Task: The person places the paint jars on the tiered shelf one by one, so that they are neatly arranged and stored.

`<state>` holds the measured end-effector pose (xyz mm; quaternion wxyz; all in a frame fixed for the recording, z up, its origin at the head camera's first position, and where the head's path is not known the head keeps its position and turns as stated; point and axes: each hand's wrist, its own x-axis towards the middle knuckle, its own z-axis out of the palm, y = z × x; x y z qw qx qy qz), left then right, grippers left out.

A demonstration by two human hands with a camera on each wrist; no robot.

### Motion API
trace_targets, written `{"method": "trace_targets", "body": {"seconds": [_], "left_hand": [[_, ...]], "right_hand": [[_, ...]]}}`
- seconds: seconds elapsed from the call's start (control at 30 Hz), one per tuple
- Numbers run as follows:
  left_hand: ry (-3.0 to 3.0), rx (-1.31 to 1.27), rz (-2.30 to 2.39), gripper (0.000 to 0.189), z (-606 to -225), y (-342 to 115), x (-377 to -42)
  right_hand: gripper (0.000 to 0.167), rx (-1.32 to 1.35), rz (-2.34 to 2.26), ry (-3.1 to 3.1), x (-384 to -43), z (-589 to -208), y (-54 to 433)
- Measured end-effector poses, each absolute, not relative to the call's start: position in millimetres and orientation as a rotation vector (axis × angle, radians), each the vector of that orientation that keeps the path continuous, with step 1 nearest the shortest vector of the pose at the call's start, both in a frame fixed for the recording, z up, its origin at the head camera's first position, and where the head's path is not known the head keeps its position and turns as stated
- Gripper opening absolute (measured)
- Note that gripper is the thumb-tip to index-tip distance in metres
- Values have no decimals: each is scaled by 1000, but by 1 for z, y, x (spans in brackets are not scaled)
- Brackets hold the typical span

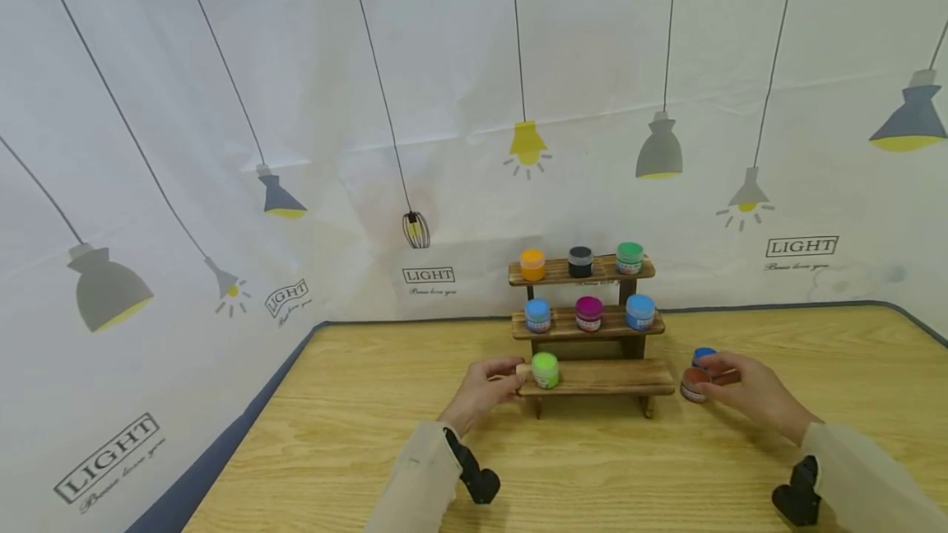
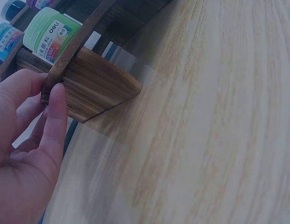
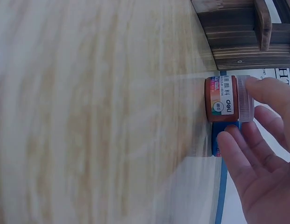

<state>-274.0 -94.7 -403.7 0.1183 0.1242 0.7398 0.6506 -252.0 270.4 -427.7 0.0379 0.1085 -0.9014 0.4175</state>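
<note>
A three-tier wooden display shelf (image 1: 603,377) stands on the table. My left hand (image 1: 485,393) pinches the left end of its lowest tier, next to a light-green paint jar (image 1: 546,371). Right of the shelf, my right hand (image 1: 755,393) holds a brown paint jar (image 3: 222,99) by its clear lid, thumb on one side and fingers on the other. Close behind that jar is a blue paint jar (image 1: 702,354), partly hidden by the fingers. The middle tier bears two light-blue jars and a magenta jar (image 1: 589,313). Orange, black and green jars (image 1: 629,258) line the top tier.
Behind the shelf rises a white cloth (image 1: 459,187) printed with hanging lamps, and it continues along the left side. The wood-grain table (image 1: 370,401) extends to both sides of the shelf. Dark blue edging (image 1: 259,410) runs along the table's border.
</note>
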Motion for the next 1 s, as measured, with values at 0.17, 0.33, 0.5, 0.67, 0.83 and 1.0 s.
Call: {"method": "trace_targets", "body": {"seconds": [0.17, 0.33, 0.5, 0.67, 0.83, 1.0], "left_hand": [[2163, 352, 1910, 36, -401, -94, -272], [2154, 345, 1921, 36, -401, -94, -273], [2160, 348, 1914, 36, -400, -94, -272], [2161, 349, 1919, 36, -400, -94, -272], [2166, 344, 1916, 36, -401, -94, -273], [2165, 340, 1924, 35, -401, -93, -273]], "right_hand": [[45, 363, 1263, -2786, -253, -428, 270], [47, 329, 1240, -2821, -253, -428, 270], [42, 324, 1226, -2835, -252, -428, 272], [37, 342, 1244, -2838, -250, -429, 273], [46, 389, 1298, -2826, -251, -432, 273], [53, 438, 1347, -2807, -253, -433, 272]]}}
